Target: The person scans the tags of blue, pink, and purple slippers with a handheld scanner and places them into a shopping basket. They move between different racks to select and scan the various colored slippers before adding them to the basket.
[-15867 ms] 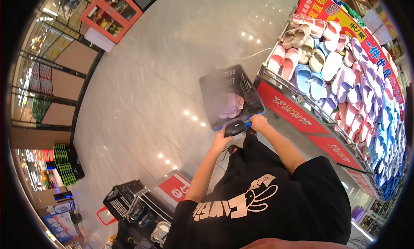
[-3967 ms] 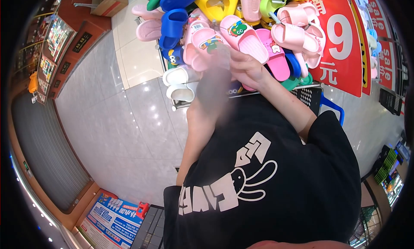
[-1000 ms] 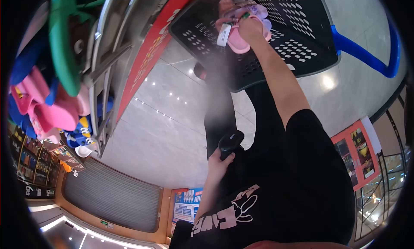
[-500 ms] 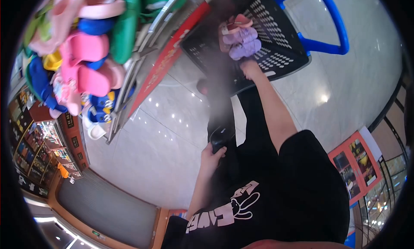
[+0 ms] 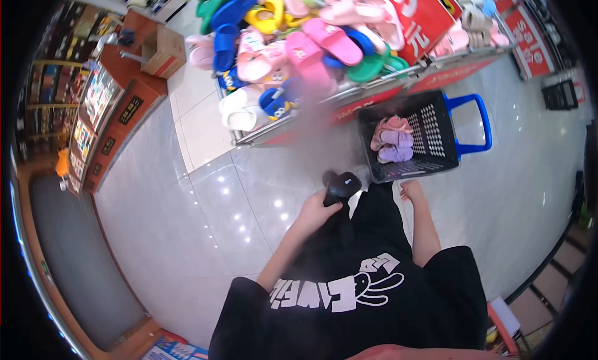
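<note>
My left hand (image 5: 321,212) is closed round the grip of a black handheld barcode scanner (image 5: 343,189), held in front of my body. My right hand (image 5: 410,190) hangs by the near side of a black shopping basket (image 5: 408,174) with a blue handle (image 5: 488,120). Its fingers are loosely bent and a little apart, with nothing visible in them. Inside the basket lie lilac slippers (image 5: 395,147) and, beside them, pink slippers (image 5: 389,126). A dark blur covers a strip of the view above the scanner.
A display stand (image 5: 274,134) heaped with colourful slippers (image 5: 311,55) stands ahead, with a red sale sign (image 5: 417,23) on it. To the left are a wooden counter (image 5: 121,120) and a cardboard box (image 5: 163,52). Another dark basket (image 5: 560,95) sits at the far right.
My right hand has come out of the basket, away from the lilac slippers. The scanner has risen in my left hand. My view has turned, so the stand now lies ahead.
</note>
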Motion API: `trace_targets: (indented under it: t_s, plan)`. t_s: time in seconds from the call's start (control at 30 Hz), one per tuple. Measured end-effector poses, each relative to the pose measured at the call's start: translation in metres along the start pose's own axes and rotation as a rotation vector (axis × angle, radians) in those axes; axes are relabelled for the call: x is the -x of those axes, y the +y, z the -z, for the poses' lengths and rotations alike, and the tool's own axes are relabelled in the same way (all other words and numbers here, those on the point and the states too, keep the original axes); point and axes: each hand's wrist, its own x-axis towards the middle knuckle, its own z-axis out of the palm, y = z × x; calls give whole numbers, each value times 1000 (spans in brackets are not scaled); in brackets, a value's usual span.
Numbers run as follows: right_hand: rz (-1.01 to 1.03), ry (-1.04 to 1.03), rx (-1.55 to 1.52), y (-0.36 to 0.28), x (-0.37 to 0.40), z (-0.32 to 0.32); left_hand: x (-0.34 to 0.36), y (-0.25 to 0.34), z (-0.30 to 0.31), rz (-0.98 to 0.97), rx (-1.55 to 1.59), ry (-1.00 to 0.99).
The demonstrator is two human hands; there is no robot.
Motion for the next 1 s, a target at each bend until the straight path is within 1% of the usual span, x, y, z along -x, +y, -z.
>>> trace_targets:
  t_s: [0.03, 0.1, 0.13, 0.17, 0.2, 0.23, 0.27, 0.33, 0.37, 0.43, 0.53, 0.57, 0.63, 0.7, 0.77, 0.8, 0.83, 0.87, 0.9, 0.97, 1.0]
  plan:
    - [-19, 24, 10, -10, 8, -7, 7, -4, 14, 4, -23, 20]
    - [-35, -39, 79, -34, 16, -27, 20, -16, 41, -6, -34, 62]
    - [-56, -85, 121, -49, 17, -38, 27, -24, 53, 41, -40, 83]
    - [-43, -81, 135, -65, 19, -49, 34, -32, 63, 93, -46, 98]
    - [-6, -163, 320, -81, 17, -58, 42, -38, 73, 90, -37, 108]
    - [28, -243, 502, -96, 15, -66, 48, -44, 82, 145, 17, 134]
    - [28, -239, 507, -106, 11, -73, 53, -49, 88, 200, 68, 156]
    - [437, -232, 709, -128, 1, -86, 58, -64, 96, 212, 114, 186]
    - [432, -225, 707, -142, 7, -91, 58, -71, 99, 230, 156, 217]
    - [384, -175, 307, -178, 28, -99, 57, -72, 106, 225, 174, 215]
    - [367, -194, 320, -212, 29, -106, 58, -61, 118, 261, 208, 234]
    - [360, -195, 321, -220, 33, -109, 57, -61, 121, 239, 246, 253]
    - [333, -180, 485, -239, 38, -111, 56, -64, 128, 219, 287, 272]
    - [333, -201, 508, -259, 40, -115, 57, -71, 137, 224, 396, 274]
    - [380, -149, 446, -281, 44, -113, 56, -81, 142, 242, 394, 312]
    - [447, -140, 406, -293, 39, -108, 55, -87, 144, 258, 390, 348]
    - [462, -109, 270, -305, 33, -102, 52, -94, 147, 261, 389, 342]
    - [538, -26, 196, -324, 43, -96, 48, -100, 149, 282, 383, 361]
    - [620, 58, 136, -338, 35, -90, 43, -105, 151, 303, 377, 380]
    - [903, 361, 232, -365, 19, -71, 28, -108, 158, 291, 391, 368]
    - [901, 363, 232, -382, 26, -64, 19, -104, 162, 284, 405, 359]
